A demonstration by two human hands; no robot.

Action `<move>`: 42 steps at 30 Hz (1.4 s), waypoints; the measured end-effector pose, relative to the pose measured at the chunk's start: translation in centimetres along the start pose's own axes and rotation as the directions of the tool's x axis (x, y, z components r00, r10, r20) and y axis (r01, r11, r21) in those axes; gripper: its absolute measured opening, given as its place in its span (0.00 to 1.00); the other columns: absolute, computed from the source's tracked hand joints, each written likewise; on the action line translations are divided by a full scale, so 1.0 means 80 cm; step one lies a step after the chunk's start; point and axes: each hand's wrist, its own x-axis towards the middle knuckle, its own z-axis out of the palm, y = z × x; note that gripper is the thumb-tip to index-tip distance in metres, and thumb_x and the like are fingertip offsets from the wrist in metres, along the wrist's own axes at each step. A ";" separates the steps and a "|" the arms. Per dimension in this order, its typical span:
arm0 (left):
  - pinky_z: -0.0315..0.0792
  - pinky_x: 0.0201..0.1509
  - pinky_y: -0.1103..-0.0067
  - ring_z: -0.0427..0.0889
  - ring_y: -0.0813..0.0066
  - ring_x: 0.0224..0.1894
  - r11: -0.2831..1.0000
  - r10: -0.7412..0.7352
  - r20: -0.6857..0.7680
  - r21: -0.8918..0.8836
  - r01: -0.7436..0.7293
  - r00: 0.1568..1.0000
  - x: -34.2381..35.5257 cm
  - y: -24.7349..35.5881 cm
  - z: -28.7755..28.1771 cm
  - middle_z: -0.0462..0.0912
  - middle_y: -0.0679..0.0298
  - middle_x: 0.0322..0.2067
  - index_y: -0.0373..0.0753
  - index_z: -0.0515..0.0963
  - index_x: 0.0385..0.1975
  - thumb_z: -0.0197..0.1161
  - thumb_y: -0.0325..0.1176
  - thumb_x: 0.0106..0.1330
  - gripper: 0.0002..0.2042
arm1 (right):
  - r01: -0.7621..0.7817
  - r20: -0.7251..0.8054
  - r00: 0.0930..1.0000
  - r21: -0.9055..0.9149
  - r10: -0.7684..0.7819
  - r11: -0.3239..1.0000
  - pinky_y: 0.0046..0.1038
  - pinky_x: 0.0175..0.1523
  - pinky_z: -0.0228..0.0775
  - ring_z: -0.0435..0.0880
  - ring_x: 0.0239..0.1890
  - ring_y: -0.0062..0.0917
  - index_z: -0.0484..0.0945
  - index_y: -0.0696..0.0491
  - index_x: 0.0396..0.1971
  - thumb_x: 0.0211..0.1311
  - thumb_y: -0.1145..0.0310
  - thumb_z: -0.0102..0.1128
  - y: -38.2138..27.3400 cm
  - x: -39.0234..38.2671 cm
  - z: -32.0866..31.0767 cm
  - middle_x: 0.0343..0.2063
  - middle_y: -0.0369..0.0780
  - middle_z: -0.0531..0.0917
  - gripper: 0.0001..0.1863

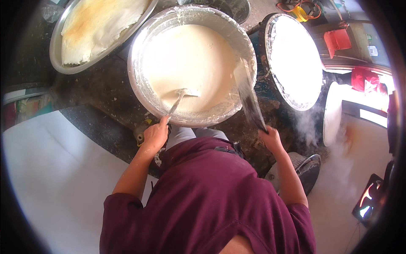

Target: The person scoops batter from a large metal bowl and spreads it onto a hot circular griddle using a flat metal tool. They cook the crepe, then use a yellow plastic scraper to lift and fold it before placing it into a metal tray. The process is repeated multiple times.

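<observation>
A wide metal basin (137, 72) of pale, creamy batter (190, 59) stands in front of me. My left hand (155, 136) is closed around the handle of a ladle (178, 101), whose head rests in the batter near the basin's near side. My right hand (270, 139) grips the dark end of a long flat scraper (250, 101). Its pale blade, blurred by motion, reaches up over the basin's right rim. Beyond it on the right is a round griddle (269, 55) with a bright white surface, its details washed out by glare.
An oval metal tray (57, 59) at upper left holds pale flatbreads (99, 27) with browned patches. Steam rises by a second round pale disc (333, 112) on the right. A bucket (311, 171) stands below my right forearm. A red container (337, 41) is farther back.
</observation>
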 end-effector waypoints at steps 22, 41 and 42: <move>0.70 0.39 0.60 0.78 0.49 0.35 0.989 -0.041 -0.027 0.142 0.044 0.999 -0.017 0.123 0.044 0.79 0.48 0.30 0.49 0.64 0.53 0.49 0.37 0.62 0.17 | -0.359 0.309 0.921 0.443 0.236 0.822 0.24 0.19 0.66 0.74 0.13 0.21 0.71 0.60 0.28 0.53 0.68 0.59 0.155 0.003 0.005 0.16 0.39 0.76 0.11; 0.68 0.24 0.72 0.73 0.69 0.20 0.816 -0.200 -0.082 -0.566 0.120 0.976 0.136 0.129 0.074 0.76 0.57 0.25 0.44 0.62 0.54 0.45 0.34 0.64 0.18 | -0.311 0.144 0.949 0.558 0.279 0.770 0.25 0.18 0.64 0.72 0.11 0.22 0.71 0.58 0.23 0.64 0.48 0.43 0.095 -0.010 0.014 0.11 0.38 0.73 0.26; 0.67 0.22 0.73 0.71 0.71 0.18 0.752 -0.238 0.056 -0.621 0.221 0.970 0.141 0.137 0.076 0.75 0.59 0.24 0.44 0.62 0.54 0.45 0.34 0.64 0.18 | -0.290 0.136 0.956 0.572 0.260 0.767 0.25 0.18 0.64 0.72 0.11 0.22 0.71 0.58 0.23 0.64 0.48 0.43 0.093 -0.004 0.016 0.11 0.38 0.73 0.26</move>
